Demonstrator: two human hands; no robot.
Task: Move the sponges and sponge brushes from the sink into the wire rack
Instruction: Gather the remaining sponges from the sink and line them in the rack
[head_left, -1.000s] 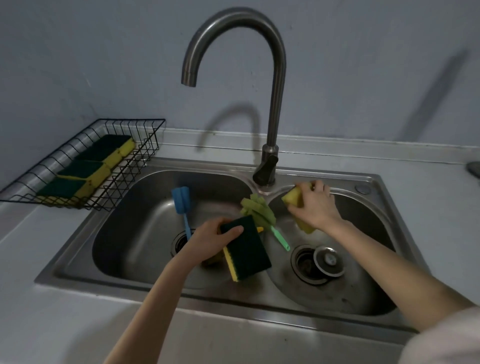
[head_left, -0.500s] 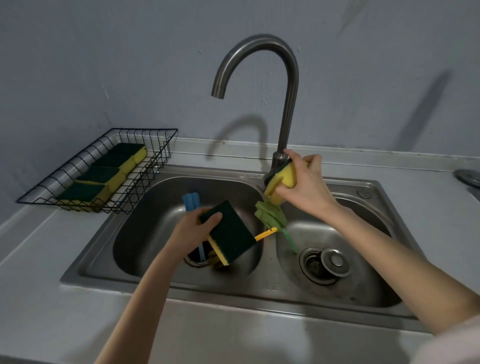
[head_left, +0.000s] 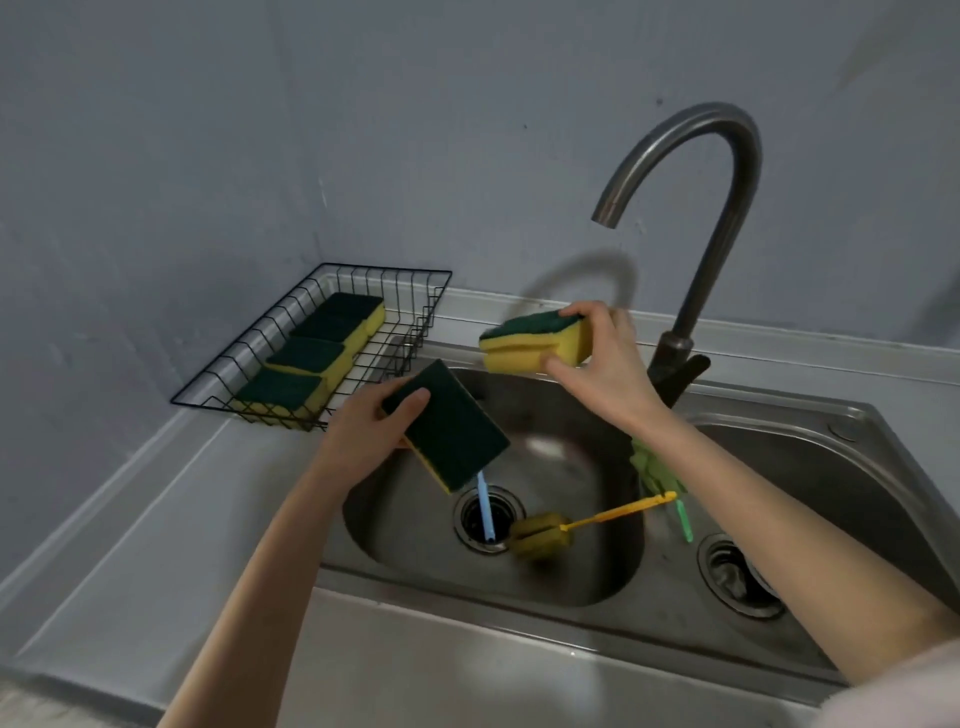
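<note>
Nearest you, three brushes remain in the sink (head_left: 571, 587): yellow brush (head_left: 566, 527), blue brush (head_left: 485, 512), green brush (head_left: 657, 475). Your left hand (head_left: 363, 441) is clamped on a dark-faced sponge (head_left: 449, 426) over the left basin; farther, your right hand (head_left: 605, 364) grips a yellow sponge (head_left: 535, 343). You look mid-carry; next, swing both left to the wire rack (head_left: 311, 348), beside the four sponges already there.

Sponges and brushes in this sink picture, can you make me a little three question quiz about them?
1. True or false: both hands hold a sponge.
2. How many sponges already lie in the wire rack?
3. Which brush handle crosses the left drain: A blue, B yellow, C green?

Key:
1. True: left hand grips one sponge, right hand another sponge.
2. Four.
3. A, the blue brush.
</note>
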